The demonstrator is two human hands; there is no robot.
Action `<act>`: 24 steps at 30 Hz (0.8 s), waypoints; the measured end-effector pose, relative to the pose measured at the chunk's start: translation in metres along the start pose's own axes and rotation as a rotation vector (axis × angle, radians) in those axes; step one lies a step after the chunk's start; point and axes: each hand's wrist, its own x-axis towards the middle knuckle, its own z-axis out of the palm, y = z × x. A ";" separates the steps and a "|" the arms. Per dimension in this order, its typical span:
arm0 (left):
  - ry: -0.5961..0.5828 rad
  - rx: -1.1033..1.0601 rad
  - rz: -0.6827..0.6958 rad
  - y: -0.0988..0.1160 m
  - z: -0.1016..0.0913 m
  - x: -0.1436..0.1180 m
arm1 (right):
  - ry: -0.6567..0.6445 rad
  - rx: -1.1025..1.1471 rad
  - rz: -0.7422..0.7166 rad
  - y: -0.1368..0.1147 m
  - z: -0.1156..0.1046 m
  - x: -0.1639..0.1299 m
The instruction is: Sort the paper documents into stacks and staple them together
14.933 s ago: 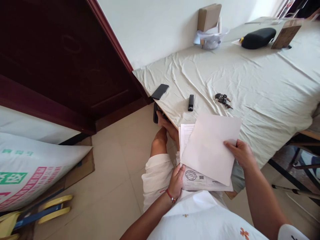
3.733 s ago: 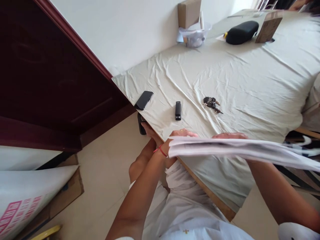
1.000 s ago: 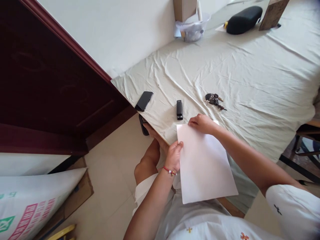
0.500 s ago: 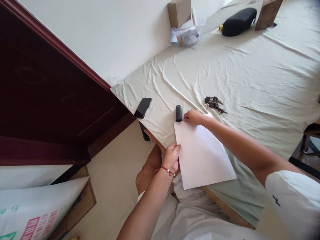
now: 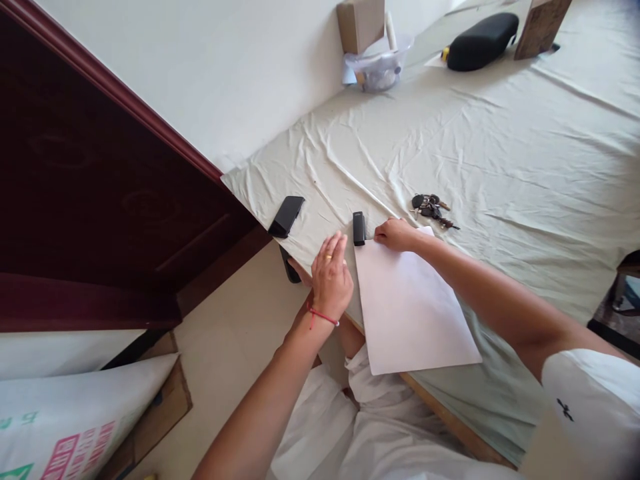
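A stack or sheet of white paper (image 5: 413,313) lies over the edge of the cloth-covered table. At its top left corner sits a small black stapler (image 5: 359,229), upright and touching or overlapping the corner. My right hand (image 5: 395,235) is closed at the paper's top edge, just right of the stapler, with fingertips curled on the sheet. My left hand (image 5: 333,277) is raised beside the paper's left edge, apart from it. Its fingers are stretched out toward the stapler and hold nothing.
A bunch of keys (image 5: 431,210) lies right of the stapler, and a black box-like object (image 5: 287,217) rests at the table's left edge. Farther back are a clear plastic tub (image 5: 377,73), a cardboard box (image 5: 361,27), a black case (image 5: 483,41) and a wooden board (image 5: 543,30).
My left hand has let go of the paper's left edge and moved up toward the stapler, its fingers straightening. My right hand stays at the top edge.
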 end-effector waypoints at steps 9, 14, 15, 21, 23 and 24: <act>-0.224 0.186 0.119 -0.017 0.017 0.040 | 0.004 -0.012 -0.008 0.003 0.003 0.002; -0.128 0.071 0.163 -0.006 0.034 0.041 | 0.010 -0.009 -0.008 0.005 0.008 0.005; -0.143 0.082 0.169 -0.002 0.034 0.043 | 0.010 -0.008 -0.006 0.005 0.008 0.005; -0.274 0.387 0.101 0.003 0.021 0.046 | 0.010 0.018 0.008 0.001 0.006 0.001; -0.234 0.392 0.039 -0.003 0.021 0.036 | 0.003 0.030 -0.004 -0.001 0.004 -0.008; -0.198 0.357 0.006 -0.007 0.022 0.029 | -0.003 0.036 -0.014 -0.002 0.003 -0.014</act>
